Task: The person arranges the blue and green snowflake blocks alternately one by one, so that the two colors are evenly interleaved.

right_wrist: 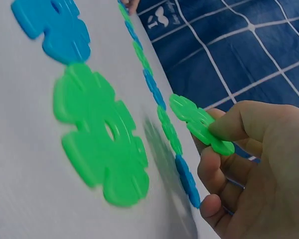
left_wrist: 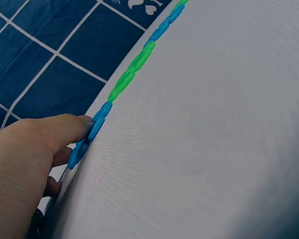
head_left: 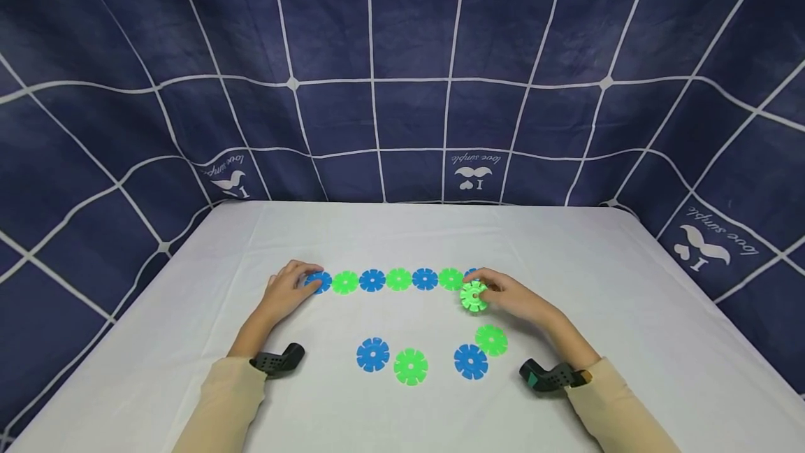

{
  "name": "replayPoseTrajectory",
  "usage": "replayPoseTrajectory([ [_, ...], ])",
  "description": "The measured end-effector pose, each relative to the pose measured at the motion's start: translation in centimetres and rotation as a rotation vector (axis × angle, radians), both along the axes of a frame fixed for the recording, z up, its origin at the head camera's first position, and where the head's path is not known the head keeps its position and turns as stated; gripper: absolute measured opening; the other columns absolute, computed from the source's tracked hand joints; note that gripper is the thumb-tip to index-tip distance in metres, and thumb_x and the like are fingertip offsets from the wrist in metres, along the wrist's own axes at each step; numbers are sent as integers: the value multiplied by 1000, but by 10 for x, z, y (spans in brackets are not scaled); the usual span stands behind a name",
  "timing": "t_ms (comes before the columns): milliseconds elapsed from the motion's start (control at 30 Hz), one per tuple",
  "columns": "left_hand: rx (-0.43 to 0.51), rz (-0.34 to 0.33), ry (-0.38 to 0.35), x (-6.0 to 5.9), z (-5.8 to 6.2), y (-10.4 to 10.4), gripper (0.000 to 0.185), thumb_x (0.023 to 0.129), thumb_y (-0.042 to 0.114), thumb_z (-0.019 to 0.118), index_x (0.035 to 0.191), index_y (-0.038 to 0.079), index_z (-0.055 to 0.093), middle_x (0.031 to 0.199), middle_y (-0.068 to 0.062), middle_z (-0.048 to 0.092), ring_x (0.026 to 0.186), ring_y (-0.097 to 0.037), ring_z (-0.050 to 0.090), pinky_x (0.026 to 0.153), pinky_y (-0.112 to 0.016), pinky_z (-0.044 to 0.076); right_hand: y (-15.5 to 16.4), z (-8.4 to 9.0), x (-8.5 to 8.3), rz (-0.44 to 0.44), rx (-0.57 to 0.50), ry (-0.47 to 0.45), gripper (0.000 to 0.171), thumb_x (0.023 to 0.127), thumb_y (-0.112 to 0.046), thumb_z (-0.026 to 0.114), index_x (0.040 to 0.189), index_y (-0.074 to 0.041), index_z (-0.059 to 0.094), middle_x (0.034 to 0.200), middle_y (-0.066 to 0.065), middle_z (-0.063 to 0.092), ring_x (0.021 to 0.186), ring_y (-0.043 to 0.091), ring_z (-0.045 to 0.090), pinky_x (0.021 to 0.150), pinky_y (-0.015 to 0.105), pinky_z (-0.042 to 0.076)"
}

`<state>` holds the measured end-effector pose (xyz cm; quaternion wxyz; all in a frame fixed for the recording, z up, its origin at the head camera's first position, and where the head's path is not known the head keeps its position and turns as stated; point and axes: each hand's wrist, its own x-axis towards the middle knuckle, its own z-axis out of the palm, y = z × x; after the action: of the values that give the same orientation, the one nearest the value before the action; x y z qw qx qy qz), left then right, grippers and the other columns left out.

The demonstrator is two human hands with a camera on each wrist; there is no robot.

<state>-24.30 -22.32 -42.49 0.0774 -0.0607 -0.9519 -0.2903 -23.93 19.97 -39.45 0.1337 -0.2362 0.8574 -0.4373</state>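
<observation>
A row of notched plastic discs (head_left: 399, 279), alternating blue and green, lies flat across the white table (head_left: 566, 257). My left hand (head_left: 286, 291) rests at the row's left end, fingertips touching the end blue disc (head_left: 321, 281) (left_wrist: 91, 133). My right hand (head_left: 512, 296) pinches a green disc (head_left: 474, 296) (right_wrist: 201, 124) and holds it tilted above the row's right end, next to the last blue disc (right_wrist: 187, 180). Two blue discs (head_left: 373, 354) (head_left: 471, 361) and two green discs (head_left: 411, 366) (head_left: 491, 340) lie loose in front of the row.
A dark blue cloth with a white grid (head_left: 402, 75) hangs behind and beside the table. Black wrist cameras (head_left: 279, 359) (head_left: 550, 376) sit on both cream sleeves. In the right wrist view a loose green disc (right_wrist: 102, 134) and a blue disc (right_wrist: 55, 27) lie close by.
</observation>
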Motion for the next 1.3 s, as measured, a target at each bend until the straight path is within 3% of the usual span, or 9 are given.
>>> replayPoseTrajectory([
  [133, -3, 0, 0, 0, 0, 0, 36, 88, 32, 57, 117, 10, 59, 117, -13, 53, 114, -32, 46, 83, -44, 27, 9, -3, -5, -86, -25, 14, 35, 88, -11, 48, 123, -11, 53, 126, 13, 50, 103, 24, 47, 81, 35, 38],
  [300, -6, 4, 7, 0, 0, 0, 36, 87, 31, 57, 116, 10, 59, 116, -13, 54, 112, -32, 47, 82, -43, 27, 17, -8, -10, -197, -62, 38, 36, 87, -8, 48, 123, -7, 52, 105, 12, 54, 81, 16, 46, 68, 28, 41],
  [467, -13, 10, 11, 0, -1, 1, 36, 87, 31, 57, 116, 9, 59, 115, -13, 54, 111, -32, 48, 81, -41, 27, 21, -13, -14, -324, -84, 40, 39, 86, -6, 46, 124, -7, 50, 80, 7, 49, 67, 13, 45, 61, 25, 41],
  [633, -9, 13, 15, 0, 0, 1, 35, 87, 30, 57, 115, 10, 59, 115, -13, 54, 111, -32, 48, 82, -42, 27, 24, -16, -16, -420, -90, 74, 38, 87, -6, 45, 124, -9, 50, 81, 7, 49, 64, 12, 44, 59, 23, 40],
  [833, -13, 3, 5, 2, -1, 0, 36, 87, 31, 57, 116, 10, 59, 115, -13, 54, 111, -32, 48, 82, -43, 27, 28, -20, -16, -488, -97, 100, 36, 88, -7, 44, 123, -8, 51, 83, 9, 49, 62, 9, 43, 58, 22, 39],
  [1033, -4, 5, -1, 3, -1, 0, 36, 87, 31, 57, 116, 10, 59, 114, -13, 54, 110, -31, 48, 82, -42, 27, 30, -22, -18, -550, -34, 160, 34, 88, -9, 45, 121, -10, 53, 93, 11, 50, 70, 15, 43, 63, 26, 37],
  [1300, -10, 9, -3, 1, -1, 1, 36, 87, 31, 56, 116, 11, 59, 115, -12, 53, 110, -31, 48, 82, -42, 27, 32, -22, -19, -533, 29, 189, 34, 85, -7, 51, 119, -7, 53, 82, 7, 46, 62, 12, 37, 56, 25, 32],
])
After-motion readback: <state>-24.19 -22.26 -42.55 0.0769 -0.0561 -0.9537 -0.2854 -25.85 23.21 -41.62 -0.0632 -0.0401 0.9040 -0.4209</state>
